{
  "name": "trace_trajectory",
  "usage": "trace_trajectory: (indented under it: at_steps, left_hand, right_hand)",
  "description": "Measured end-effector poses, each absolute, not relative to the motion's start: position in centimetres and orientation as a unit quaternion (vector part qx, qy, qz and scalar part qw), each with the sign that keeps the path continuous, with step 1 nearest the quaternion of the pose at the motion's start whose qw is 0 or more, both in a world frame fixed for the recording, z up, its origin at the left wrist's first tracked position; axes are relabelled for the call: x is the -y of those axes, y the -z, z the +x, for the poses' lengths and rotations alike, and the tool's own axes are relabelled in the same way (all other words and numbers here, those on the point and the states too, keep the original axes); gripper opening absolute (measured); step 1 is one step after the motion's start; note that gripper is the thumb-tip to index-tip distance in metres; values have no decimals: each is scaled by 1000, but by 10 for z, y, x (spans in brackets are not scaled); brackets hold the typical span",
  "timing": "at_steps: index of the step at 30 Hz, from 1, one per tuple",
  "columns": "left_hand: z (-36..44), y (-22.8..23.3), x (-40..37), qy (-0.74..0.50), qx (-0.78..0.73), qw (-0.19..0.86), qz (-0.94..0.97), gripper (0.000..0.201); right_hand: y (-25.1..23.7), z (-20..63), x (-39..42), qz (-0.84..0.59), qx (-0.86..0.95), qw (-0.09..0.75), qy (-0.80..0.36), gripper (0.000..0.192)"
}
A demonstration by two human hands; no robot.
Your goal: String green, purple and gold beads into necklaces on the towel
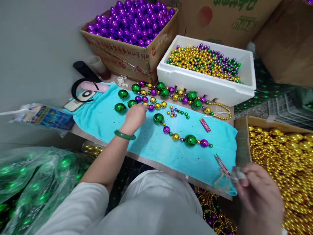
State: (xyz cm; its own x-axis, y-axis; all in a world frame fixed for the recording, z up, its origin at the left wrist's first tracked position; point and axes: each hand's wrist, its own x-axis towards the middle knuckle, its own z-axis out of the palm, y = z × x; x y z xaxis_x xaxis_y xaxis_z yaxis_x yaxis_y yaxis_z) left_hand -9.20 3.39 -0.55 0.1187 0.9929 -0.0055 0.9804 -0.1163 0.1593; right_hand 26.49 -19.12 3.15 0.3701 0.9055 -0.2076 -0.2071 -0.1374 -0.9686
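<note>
My left hand [135, 117], with a green bangle [124, 135] on its wrist, reaches into a group of loose purple, gold and green beads. Its fingers are curled and pressed together beside a gold bead [145, 105]; what they hold is hidden. At the right, my right hand [262, 191] is blurred, its fingers pinched around something pale that I cannot make out. Thread snips [223, 165] lie close to that hand. Between the hands a partly strung bead strand [175, 136] rests on the turquoise towel [156, 153], a thin thread trailing from it.
Behind the towel stand a carton [117, 54] of purple balls and a white foam box [205, 78] of mixed beads. A longer bead strand [179, 92] lies along the back. Gold beads [281, 156] fill a box at right. A small red packet [204, 125] lies on the towel.
</note>
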Motion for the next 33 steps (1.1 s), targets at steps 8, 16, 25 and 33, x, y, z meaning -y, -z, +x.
trace_trajectory:
  at_steps: [8, 16, 25, 33]
  left_hand:
    - [22, 26, -60, 10, -480, 109, 870, 30]
    - [44, 39, -57, -11, -508, 136, 851, 32]
    - [4, 16, -44, -419, -413, 701, 403, 22]
    - [-18, 0, -27, -469, -339, 781, 232, 15]
  right_hand:
    - [-5, 198, 155, -513, 322, 565, -560, 20]
    - [11, 194, 152, -527, 391, 526, -541, 17]
    - [19, 191, 140, -608, 428, 518, -422, 24]
    - [20, 179, 134, -621, 431, 507, -415, 24]
